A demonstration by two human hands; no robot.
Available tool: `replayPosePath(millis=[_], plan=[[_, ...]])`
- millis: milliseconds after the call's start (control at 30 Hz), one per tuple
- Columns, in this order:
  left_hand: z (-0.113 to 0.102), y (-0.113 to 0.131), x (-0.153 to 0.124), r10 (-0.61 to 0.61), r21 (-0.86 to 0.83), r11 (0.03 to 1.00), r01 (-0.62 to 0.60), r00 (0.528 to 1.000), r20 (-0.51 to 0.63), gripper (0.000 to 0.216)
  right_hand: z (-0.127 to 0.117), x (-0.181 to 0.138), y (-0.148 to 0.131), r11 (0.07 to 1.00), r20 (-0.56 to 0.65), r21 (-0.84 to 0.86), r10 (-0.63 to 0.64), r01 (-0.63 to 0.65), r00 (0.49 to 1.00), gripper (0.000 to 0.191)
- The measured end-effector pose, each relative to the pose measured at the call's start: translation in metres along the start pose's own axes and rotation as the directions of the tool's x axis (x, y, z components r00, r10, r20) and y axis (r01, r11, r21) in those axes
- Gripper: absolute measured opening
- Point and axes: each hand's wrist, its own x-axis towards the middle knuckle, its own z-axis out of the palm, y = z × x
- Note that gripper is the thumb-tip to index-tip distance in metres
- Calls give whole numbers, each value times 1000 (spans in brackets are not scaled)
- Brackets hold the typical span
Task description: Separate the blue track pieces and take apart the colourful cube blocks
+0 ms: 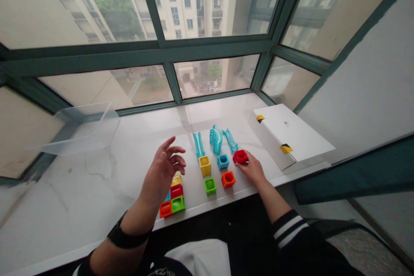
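My right hand [252, 168] grips a red block [239, 156] with a round hollow in its top, at the right of the loose blocks. Left of it are a blue block [223, 161], an orange block [228, 179], a green block [210, 186] and a yellow block [205, 165]. Behind these lie translucent blue track pieces: a straight one [199, 144], a curved one [216, 139] and another narrow one [230, 140]. My left hand [166, 161] hovers, fingers spread and holding nothing, over a cluster of blocks including a green one [178, 204]; it partly hides them.
A clear plastic bin [87, 138] stands at the far left of the white marbled sill [97, 189]. At the right is a white box [291, 133] with yellow-and-black tabs. Green-framed windows [139, 57] border the back; the sill's front edge runs close to my body.
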Motion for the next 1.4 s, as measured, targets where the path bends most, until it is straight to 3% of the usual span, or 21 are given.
replayPosePath(millis=[100,167,300,467,667,733,833,900,1000,1133,1267,1400], plan=[[-59,-1,-14,70,60,996,-60,981,-181,53,0,-1,-2,1000,-6,5,-4,4,1000,65],[-94,-6,-25,55,77,996,-35,960,-276,52,1,-1,-3,1000,-14,0,0,0,1000,64],[-141,-18,-49,15,101,994,29,911,-412,51,0,-1,-4,1000,-17,5,25,-25,1000,65],[-162,-31,-70,-41,128,985,114,883,-467,58,0,-1,-4,998,0,-58,32,-32,999,70],[-178,-48,-76,-83,226,949,220,865,-494,65,-5,-2,2,993,59,-50,106,-104,993,103],[-186,-56,-75,-85,268,933,239,873,-480,66,-15,-6,4,995,64,-39,95,-93,993,101],[-195,-72,-74,-93,365,894,261,904,-417,63,-35,-20,-4,991,-19,-121,60,-62,998,93],[-199,-87,-72,-87,452,855,254,929,-359,59,-48,-33,-20,980,-148,-196,6,-36,989,88],[-200,-112,-70,-14,596,775,208,950,-313,55,-59,-50,-61,981,-366,-189,-103,34,925,76],[-199,-139,-68,92,700,708,94,970,-224,55,-50,-62,-132,958,-436,-142,-286,248,853,51],[-200,-149,-61,107,728,683,57,978,-177,51,-19,-71,-196,807,-267,-65,-580,586,769,37],[-204,-153,-49,74,726,679,106,975,-211,55,32,-82,-235,683,141,112,-730,722,669,44]])
